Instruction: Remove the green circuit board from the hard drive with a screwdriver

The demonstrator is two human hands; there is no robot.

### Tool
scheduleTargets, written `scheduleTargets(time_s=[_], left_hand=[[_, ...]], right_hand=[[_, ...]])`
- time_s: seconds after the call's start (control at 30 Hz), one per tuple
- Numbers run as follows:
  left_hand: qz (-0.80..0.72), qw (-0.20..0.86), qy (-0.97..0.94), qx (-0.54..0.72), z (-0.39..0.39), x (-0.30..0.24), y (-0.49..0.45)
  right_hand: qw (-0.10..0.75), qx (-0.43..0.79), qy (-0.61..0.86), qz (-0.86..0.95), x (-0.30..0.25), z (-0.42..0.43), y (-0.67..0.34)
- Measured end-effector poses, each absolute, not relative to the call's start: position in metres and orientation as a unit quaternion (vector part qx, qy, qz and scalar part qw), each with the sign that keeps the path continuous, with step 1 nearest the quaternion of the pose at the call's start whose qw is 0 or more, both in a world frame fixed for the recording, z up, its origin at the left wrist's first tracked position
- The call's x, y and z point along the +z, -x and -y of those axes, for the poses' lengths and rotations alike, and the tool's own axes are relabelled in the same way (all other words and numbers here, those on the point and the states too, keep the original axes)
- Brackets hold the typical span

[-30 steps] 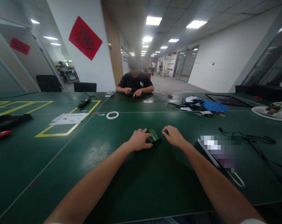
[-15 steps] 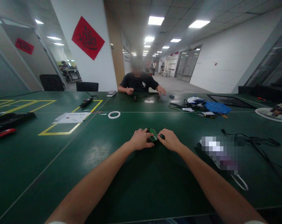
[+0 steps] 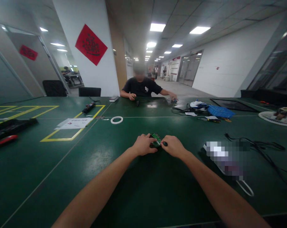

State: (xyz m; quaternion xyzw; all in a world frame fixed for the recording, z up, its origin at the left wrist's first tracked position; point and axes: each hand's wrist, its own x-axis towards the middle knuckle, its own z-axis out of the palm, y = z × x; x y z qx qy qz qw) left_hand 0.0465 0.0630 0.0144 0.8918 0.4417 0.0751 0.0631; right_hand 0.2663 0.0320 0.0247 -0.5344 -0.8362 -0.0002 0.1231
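Observation:
A small green circuit board point(image 3: 157, 138) lies low over the table in front of me, its edges partly covered by my fingers. My left hand point(image 3: 143, 144) is closed on its left side, with fingers over the top and the thumb along the near edge. At the board's right edge, my right hand point(image 3: 173, 145) pinches a small tool with a dark rounded handle end point(image 3: 165, 143). The tool's tip is hidden by my fingers, so its exact kind cannot be made out.
Across the green table point(image 3: 124, 164) sits a person in a black shirt point(image 3: 143, 87). A white ring point(image 3: 116, 120) and paper sheet point(image 3: 74, 123) lie left; a blue basket point(image 3: 221, 111), screwdriver point(image 3: 212, 120), black cable point(image 3: 257, 144) and blurred white-edged object point(image 3: 225, 161) lie right.
The view has tilted up slightly. My hands stay at the board with almost the same grip. Across the table, the person's hand on the right side has reached further right, onto a small dark object.

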Motion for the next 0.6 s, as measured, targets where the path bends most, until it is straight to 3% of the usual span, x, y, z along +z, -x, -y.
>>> scheduleTargets(time_s=[0.3, 0.5, 0.6], left_hand=[[-0.473, 0.07, -0.874, 0.088, -0.053, 0.012, -0.048], [-0.497, 0.078, -0.855, 0.125, -0.035, 0.017, -0.053], [-0.511, 0.1, -0.838, 0.164, -0.025, 0.018, -0.052]], right_hand=[[0.132, 0.035, 0.51, 0.849, 0.03, -0.029, -0.27], [0.196, 0.087, 0.494, 0.843, 0.027, -0.032, -0.278], [0.267, 0.115, 0.521, 0.802, 0.028, -0.035, -0.283]])
